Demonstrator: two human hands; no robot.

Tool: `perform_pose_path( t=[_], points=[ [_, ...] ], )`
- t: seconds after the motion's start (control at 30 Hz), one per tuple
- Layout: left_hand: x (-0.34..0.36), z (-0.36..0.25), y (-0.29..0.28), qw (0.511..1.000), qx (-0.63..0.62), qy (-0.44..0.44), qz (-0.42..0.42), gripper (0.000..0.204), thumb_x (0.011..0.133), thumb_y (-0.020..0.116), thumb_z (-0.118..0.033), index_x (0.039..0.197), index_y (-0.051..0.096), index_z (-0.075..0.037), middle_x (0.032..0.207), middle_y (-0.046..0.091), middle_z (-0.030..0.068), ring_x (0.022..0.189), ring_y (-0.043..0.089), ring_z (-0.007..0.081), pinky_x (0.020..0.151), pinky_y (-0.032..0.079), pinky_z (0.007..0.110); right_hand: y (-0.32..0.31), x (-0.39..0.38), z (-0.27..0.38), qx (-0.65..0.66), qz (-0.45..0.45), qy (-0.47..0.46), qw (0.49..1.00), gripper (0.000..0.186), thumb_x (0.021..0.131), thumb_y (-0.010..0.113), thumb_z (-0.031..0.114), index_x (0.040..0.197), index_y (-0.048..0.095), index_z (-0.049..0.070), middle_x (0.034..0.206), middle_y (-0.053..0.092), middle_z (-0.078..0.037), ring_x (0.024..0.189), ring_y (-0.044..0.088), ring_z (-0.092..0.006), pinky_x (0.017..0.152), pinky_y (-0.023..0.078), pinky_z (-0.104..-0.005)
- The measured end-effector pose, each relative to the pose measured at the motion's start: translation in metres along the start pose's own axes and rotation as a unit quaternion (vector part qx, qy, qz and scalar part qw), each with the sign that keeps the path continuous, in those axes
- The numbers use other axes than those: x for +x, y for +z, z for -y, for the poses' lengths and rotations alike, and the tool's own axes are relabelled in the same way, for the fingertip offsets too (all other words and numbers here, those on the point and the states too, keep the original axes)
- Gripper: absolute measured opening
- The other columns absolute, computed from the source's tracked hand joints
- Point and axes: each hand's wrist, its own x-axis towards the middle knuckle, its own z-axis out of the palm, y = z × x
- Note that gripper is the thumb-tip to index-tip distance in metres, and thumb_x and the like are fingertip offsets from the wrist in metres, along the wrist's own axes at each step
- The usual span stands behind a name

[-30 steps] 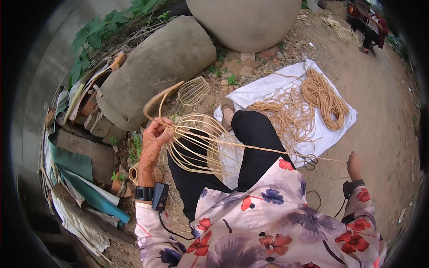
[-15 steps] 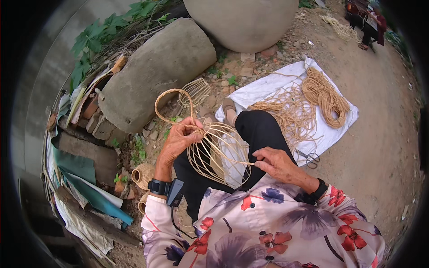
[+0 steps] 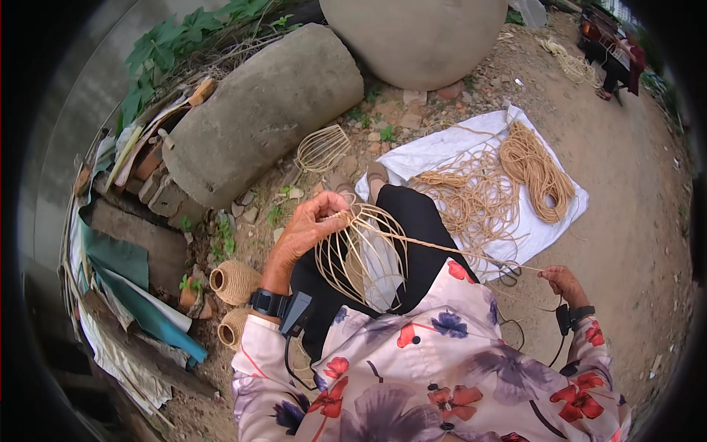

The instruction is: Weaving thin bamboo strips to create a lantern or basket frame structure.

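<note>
A wicker basket frame of pale bent ribs rests on my lap, its narrow end up at the left. My left hand pinches that narrow end, where the ribs come together. From there a twisted straw cord runs taut to the right across my thigh. My right hand, out at the right by my side, is closed on the cord. A loose tail of the cord sags below that hand toward my lap.
A white sheet holds a tangled cord pile and a coiled cord bundle. Scissors lie at its near edge. Another basket frame leans by a concrete cylinder. Woven baskets stand left. A person sits far right.
My right hand has swung out to the right, drawing the cord taut. The cord loop that stood above my left hand is gone. My left hand keeps its hold on the frame.
</note>
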Motion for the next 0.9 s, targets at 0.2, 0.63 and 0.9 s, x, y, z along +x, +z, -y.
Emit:
perform_pose_path(
  t=[0.2,0.63,0.9],
  points=[
    [0.006,-0.002,0.009,0.997,-0.033,0.018,-0.071,0.015,0.094,0.058,-0.020,0.098,0.061,-0.006,0.090,0.061,-0.0013,0.082,0.055,0.0073,0.079,0.044,0.022,0.115,0.002,0.127,-0.253,-0.141,-0.343,0.894,0.041,0.081,0.068,0.021,0.114,0.063,0.000,0.106,0.062,-0.019,0.099,0.062,-0.0317,0.086,0.048,-0.0402],
    [0.006,-0.005,0.023,0.996,-0.018,0.029,-0.082,0.016,0.091,0.064,-0.014,0.102,0.055,-0.007,0.086,0.061,-0.0012,0.079,0.056,0.0054,0.075,0.044,0.020,0.290,-0.049,0.248,-0.211,0.145,-0.388,0.885,0.026,0.091,0.058,0.029,0.094,0.057,0.003,0.070,0.064,-0.016,0.068,0.064,-0.0350,0.063,0.048,-0.0447],
    [-0.005,-0.002,0.024,0.985,0.055,0.070,-0.146,0.013,0.088,0.056,-0.015,0.090,0.057,-0.003,0.096,0.062,0.0056,0.090,0.056,0.0124,0.084,0.045,0.029,0.298,-0.036,0.233,-0.156,0.103,-0.478,0.858,0.017,0.095,0.055,0.020,0.094,0.059,0.004,0.063,0.059,-0.013,0.056,0.062,-0.0252,0.054,0.047,-0.0367]
  ],
)
